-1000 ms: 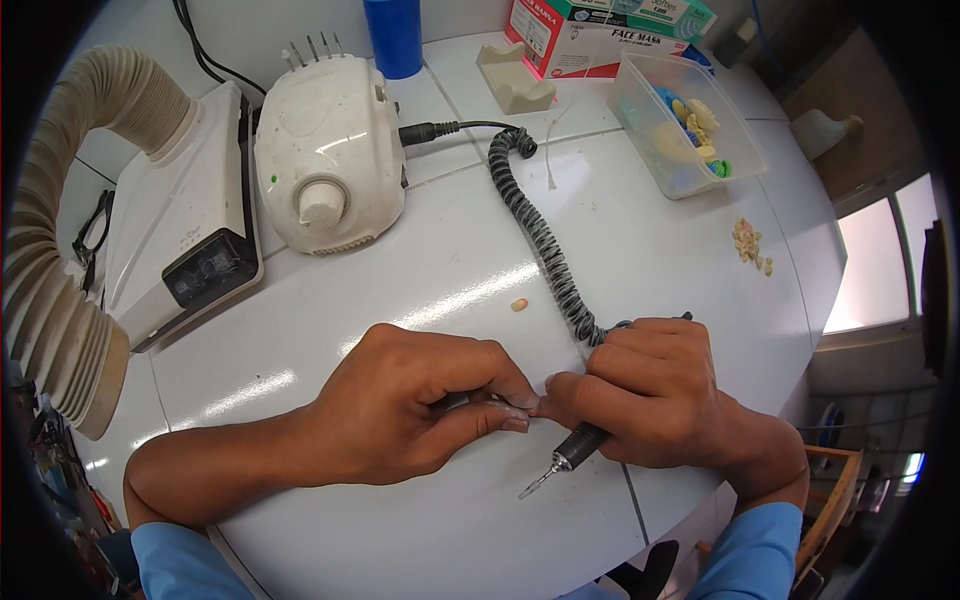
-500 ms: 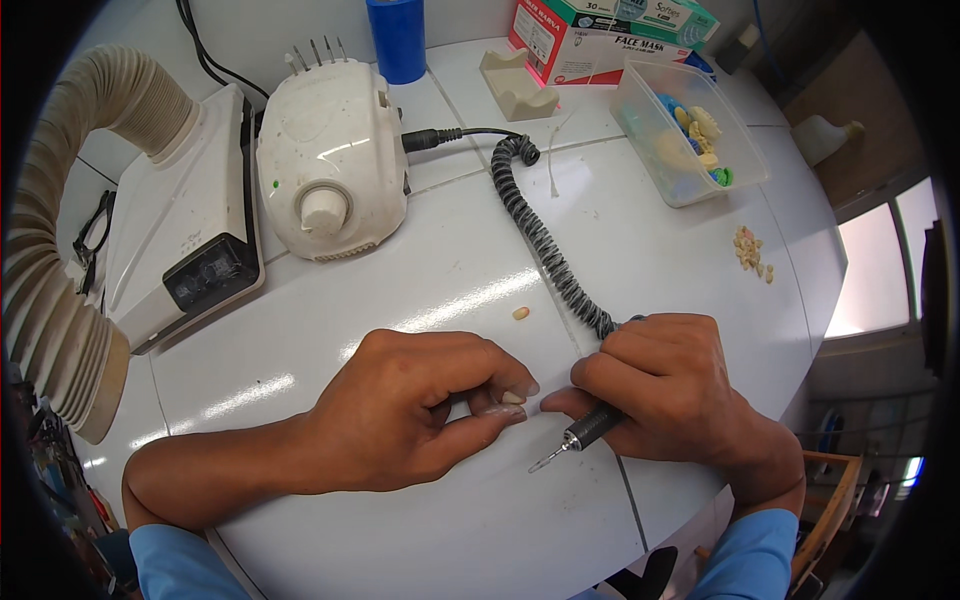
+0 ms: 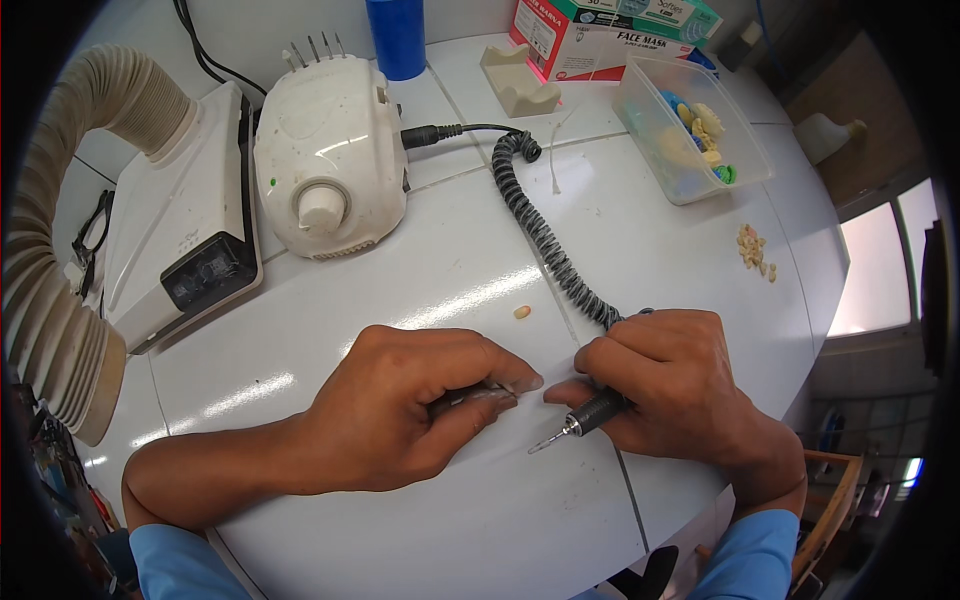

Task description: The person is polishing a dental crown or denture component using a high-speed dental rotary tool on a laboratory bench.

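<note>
Holds the right hand [image 3: 665, 375] slightly back from the left hand [image 3: 410, 405] now, after meeting it at the fingertips a second ago, with the drill handpiece [image 3: 597, 411] shifted away from the body too. Pinches a small pale piece [image 3: 505, 390] between left thumb and forefinger, mostly hidden there, on the near side of the white control unit [image 3: 330, 160] and to its right. Wraps the right fingers around the dark handpiece, farther right of the unit, with the bit angled leftward and toward the body, above the white table [image 3: 430, 530]. Shows one loose tooth-shaped piece [image 3: 521, 312] beyond the hands, nearer than the unit and to its right. Runs a coiled cord [image 3: 550, 235] from the unit's right side to the right hand. Spreads farther right of the unit into a heap of small pieces [image 3: 752, 252], a clear bin [image 3: 660, 165], a beige holder [image 3: 515, 88] and stacked boxes [image 3: 600, 50]. Includes a blue cup [image 3: 396, 40] just behind the unit, plus a white machine [image 3: 170, 215] with ridged hose [image 3: 50, 250] to its left.
</note>
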Available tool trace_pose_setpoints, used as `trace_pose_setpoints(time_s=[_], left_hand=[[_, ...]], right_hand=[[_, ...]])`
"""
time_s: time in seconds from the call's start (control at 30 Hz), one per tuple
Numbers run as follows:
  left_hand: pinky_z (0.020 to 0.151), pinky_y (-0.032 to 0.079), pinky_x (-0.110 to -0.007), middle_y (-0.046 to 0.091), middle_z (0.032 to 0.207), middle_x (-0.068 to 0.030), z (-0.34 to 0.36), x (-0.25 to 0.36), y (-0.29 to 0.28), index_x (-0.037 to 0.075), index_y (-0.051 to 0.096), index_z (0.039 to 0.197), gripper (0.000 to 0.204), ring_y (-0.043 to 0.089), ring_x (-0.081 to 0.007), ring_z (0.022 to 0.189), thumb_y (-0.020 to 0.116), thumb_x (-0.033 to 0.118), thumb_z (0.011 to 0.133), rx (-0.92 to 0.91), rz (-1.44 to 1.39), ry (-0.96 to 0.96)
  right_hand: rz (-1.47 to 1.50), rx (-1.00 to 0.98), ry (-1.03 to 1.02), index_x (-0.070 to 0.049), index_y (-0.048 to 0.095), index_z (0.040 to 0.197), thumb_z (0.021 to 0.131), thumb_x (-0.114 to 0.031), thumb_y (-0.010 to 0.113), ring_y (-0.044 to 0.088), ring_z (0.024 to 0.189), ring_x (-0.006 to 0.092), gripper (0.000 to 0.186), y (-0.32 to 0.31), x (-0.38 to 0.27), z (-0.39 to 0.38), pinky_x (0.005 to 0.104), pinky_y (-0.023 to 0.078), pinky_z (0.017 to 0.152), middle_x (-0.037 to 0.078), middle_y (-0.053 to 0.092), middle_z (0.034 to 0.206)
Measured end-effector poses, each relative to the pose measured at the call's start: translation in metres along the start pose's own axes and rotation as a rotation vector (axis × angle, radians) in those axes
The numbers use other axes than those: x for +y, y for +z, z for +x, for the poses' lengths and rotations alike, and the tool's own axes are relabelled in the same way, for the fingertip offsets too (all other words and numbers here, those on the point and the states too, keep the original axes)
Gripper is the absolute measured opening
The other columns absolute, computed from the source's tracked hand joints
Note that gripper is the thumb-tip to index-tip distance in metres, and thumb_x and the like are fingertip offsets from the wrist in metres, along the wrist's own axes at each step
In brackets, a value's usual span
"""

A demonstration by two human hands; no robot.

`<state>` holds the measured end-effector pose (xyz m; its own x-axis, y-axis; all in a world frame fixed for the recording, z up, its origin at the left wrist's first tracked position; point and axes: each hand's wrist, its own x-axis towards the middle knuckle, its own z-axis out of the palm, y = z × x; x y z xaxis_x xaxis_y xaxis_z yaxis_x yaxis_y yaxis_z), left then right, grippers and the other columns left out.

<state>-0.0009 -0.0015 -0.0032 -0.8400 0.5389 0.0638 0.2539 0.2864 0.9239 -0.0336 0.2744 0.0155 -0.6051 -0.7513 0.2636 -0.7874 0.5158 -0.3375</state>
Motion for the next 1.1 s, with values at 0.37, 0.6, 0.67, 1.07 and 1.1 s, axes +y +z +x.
trace_pose_setpoints(time_s=[0.37,0.6,0.67,1.07,1.1], left_hand=[[0.08,0.067,-0.029,0.085,0.099,-0.0151,-0.0007,0.0007,-0.002,-0.004,0.07,0.105,0.012,0.085,-0.0203,0.091,0.081,0.0,0.101,0.004,-0.048,-0.07],[0.064,0.057,-0.021,0.084,0.098,-0.0127,0.0007,0.0044,-0.0062,-0.002,0.069,0.108,0.013,0.084,-0.0151,0.091,0.079,0.001,0.101,-0.028,-0.037,-0.108],[0.065,0.058,-0.022,0.084,0.097,-0.0121,0.0009,0.0056,-0.0064,-0.002,0.07,0.109,0.013,0.083,-0.015,0.091,0.079,0.0,0.101,-0.035,-0.032,-0.106],[0.081,0.064,-0.03,0.084,0.101,-0.0161,-0.0006,-0.0012,-0.0016,-0.006,0.078,0.117,0.016,0.082,-0.0167,0.093,0.076,-0.003,0.101,0.0,-0.057,-0.085],[0.082,0.065,-0.03,0.084,0.102,-0.0162,-0.0008,-0.0012,-0.0014,-0.006,0.078,0.117,0.016,0.082,-0.0161,0.093,0.075,-0.004,0.102,0.004,-0.062,-0.103]], right_hand=[[0.0,-0.01,0.069,-0.011,0.067,0.082,0.093,-0.029,0.091,0.059,0.052,0.0227,0.032,-0.0015,-0.0005,0.0,0.0393,0.042,0.048,0.002,0.054,0.064],[0.008,-0.006,0.063,-0.011,0.067,0.083,0.093,-0.029,0.09,0.058,0.052,0.0229,0.032,-0.0006,0.0004,-0.0004,0.0392,0.043,0.049,0.003,0.054,0.064],[0.011,-0.011,0.065,-0.011,0.066,0.083,0.093,-0.03,0.09,0.058,0.052,0.023,0.032,-0.0002,0.0004,-0.0006,0.0393,0.043,0.049,0.003,0.054,0.064],[0.012,-0.011,0.082,-0.011,0.066,0.083,0.093,-0.029,0.091,0.058,0.052,0.0235,0.032,0.0002,0.0008,-0.0014,0.0401,0.042,0.049,0.002,0.053,0.064],[0.006,-0.009,0.085,-0.011,0.066,0.082,0.093,-0.029,0.091,0.058,0.052,0.0235,0.032,0.0,0.0007,-0.0014,0.04,0.042,0.048,0.002,0.053,0.064]])
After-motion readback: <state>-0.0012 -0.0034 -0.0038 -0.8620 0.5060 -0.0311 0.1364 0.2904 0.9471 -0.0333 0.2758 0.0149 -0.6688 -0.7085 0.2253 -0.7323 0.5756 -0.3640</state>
